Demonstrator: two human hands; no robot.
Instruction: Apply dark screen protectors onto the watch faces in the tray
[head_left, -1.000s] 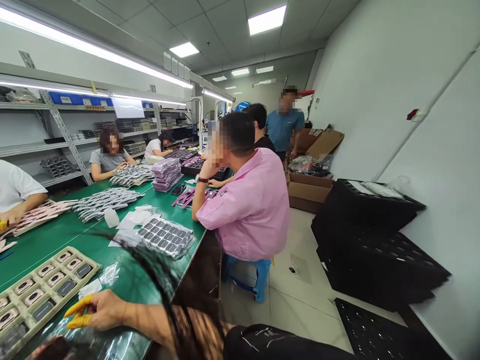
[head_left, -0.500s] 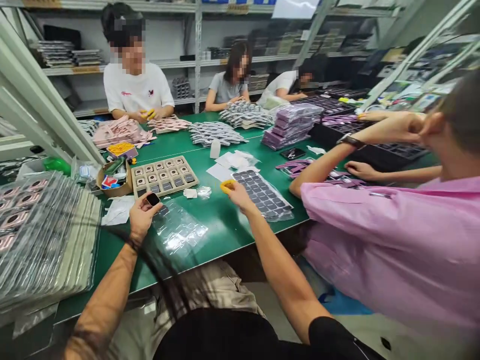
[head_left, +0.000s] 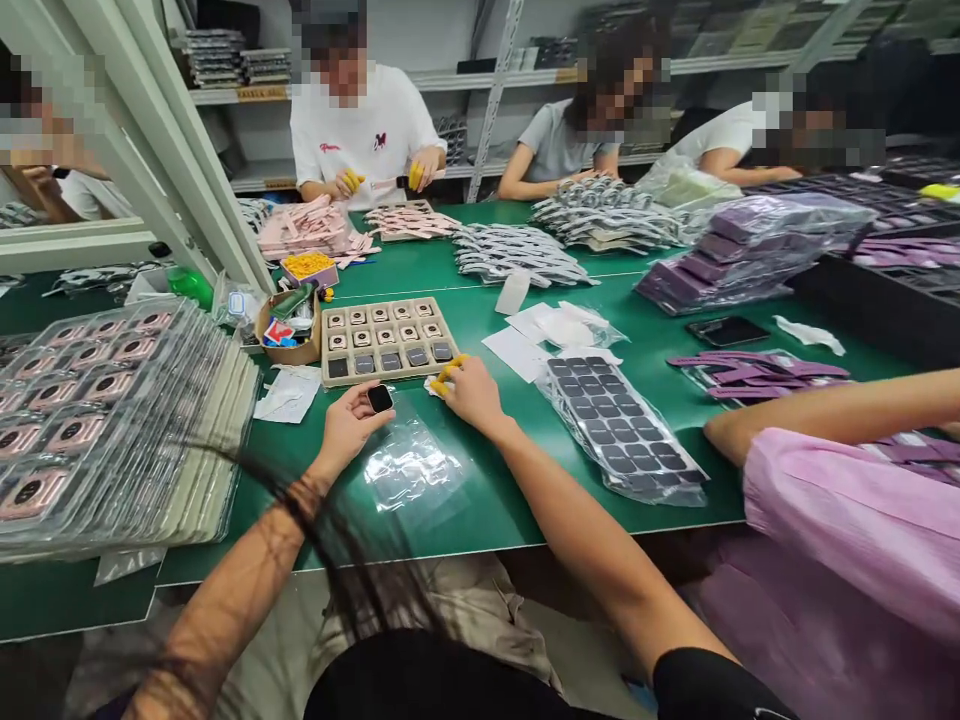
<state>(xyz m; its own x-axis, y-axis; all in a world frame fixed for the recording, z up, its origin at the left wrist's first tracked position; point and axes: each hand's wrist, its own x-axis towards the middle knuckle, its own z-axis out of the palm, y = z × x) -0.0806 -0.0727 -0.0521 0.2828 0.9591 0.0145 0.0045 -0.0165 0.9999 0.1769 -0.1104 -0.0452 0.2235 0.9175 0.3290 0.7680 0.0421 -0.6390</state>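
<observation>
My left hand [head_left: 346,432] is closed around a watch body [head_left: 380,399], its dark square screen facing up. My right hand [head_left: 471,398], with yellow finger cots on its fingertips, pinches a small white wipe [head_left: 432,386] at the tray's front right corner. Behind both hands lies a beige tray [head_left: 363,377] of watch bodies; the back rows show round sensor backs and the front row dark squares. A clear plastic sheet [head_left: 412,465] is spread on the green table [head_left: 517,500] between my forearms. Right of it is a sheet of dark square stickers [head_left: 626,425].
Stacked blister trays of pink watch bodies [head_left: 90,400] fill the left, beside a box of small items [head_left: 291,345]. White papers [head_left: 529,335], a phone [head_left: 726,331] and purple straps [head_left: 757,372] lie to the right. A co-worker's pink sleeve [head_left: 847,490] is close by; others sit opposite.
My right hand has moved left from beside the sticker sheet to the small white wipe near the tray. My left hand still holds the watch body. The view has turned.
</observation>
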